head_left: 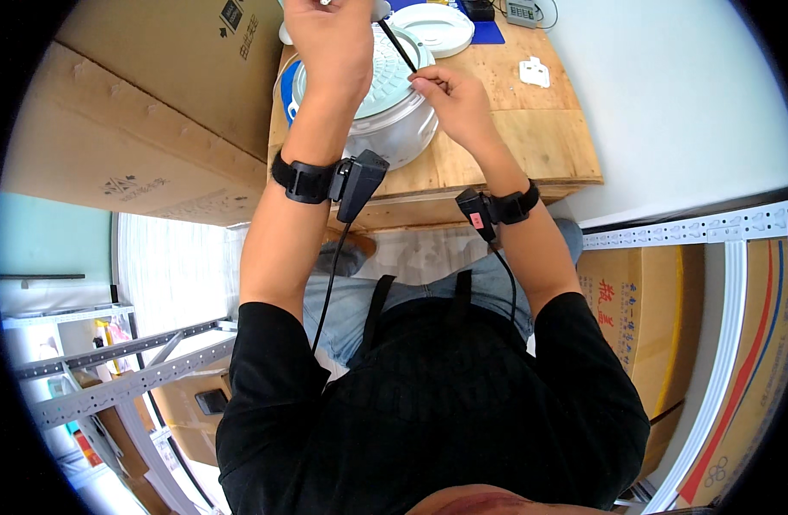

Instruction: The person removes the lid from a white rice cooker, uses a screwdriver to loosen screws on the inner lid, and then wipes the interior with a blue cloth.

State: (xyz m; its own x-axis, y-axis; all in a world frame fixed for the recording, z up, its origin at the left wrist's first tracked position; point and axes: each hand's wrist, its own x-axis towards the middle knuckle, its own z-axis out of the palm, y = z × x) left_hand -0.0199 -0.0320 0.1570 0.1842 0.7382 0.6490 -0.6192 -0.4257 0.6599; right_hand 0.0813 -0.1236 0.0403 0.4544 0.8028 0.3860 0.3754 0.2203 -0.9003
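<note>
A: What does the head view show of the right hand (458,103)?
B: It has thumb and fingers pinched together on the lower end of a thin black rod (397,47). The rod slants up and to the left, over the right side of the pot (394,142).
A: And the left hand (329,39)?
B: Raised over the pot's left part, with the fingers mostly cut off by the upper edge of the view. Something pale shows at it, but I cannot tell how far it is open or what it grips.
A: Where is the pot?
B: On the wooden desk (544,150), toward its left edge and near its front edge. It is round and whitish, with a pale green lid (385,90) on top.
A: What else is on the desk?
B: A white oval dish (437,33) just beyond the pot, partly over a blue mat (490,33). Farther back are a black block (478,9) and a grey device (521,12). A small white plate (535,72) lies near the right edge.
A: And off to the side?
B: A big carton (145,129) stands along the desk's left edge.
</note>
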